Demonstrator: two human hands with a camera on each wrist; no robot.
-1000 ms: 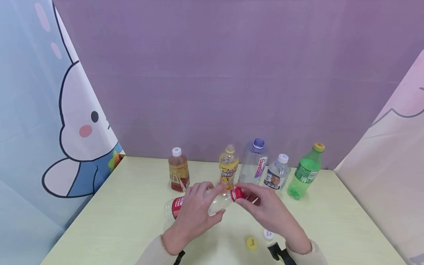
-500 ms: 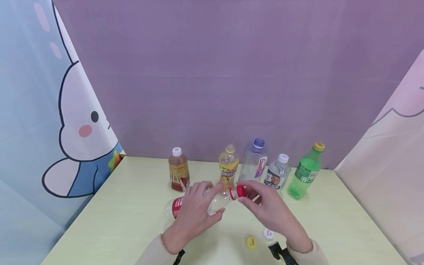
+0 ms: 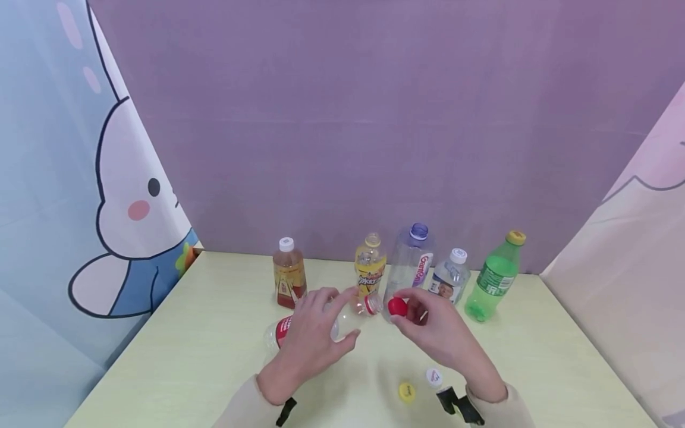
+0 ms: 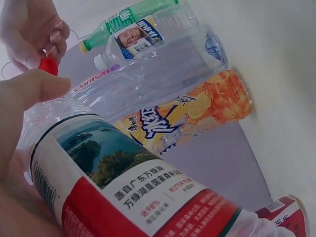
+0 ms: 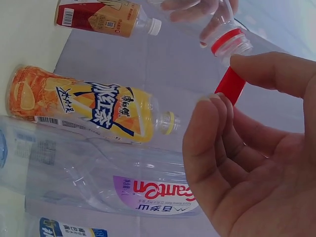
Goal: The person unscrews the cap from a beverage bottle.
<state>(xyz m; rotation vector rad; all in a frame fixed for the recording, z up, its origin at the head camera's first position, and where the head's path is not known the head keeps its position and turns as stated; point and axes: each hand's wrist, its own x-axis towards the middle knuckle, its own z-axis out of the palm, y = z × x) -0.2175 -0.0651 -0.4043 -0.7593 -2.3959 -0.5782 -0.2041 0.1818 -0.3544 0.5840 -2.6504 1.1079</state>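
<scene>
At the lower centre of the head view, your left hand point(image 3: 309, 340) curls around the bottle point(image 4: 133, 177), its neck point(image 3: 370, 304) pointing right, while your right hand point(image 3: 440, 328), angled in from the lower right, pinches the red cap point(image 3: 398, 307) just beside it.

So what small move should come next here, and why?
Probably the right hand should lower the red cap to the table: it is clear of the bottle the left hand holds, and a yellow cap and a white cap lie there.
</scene>
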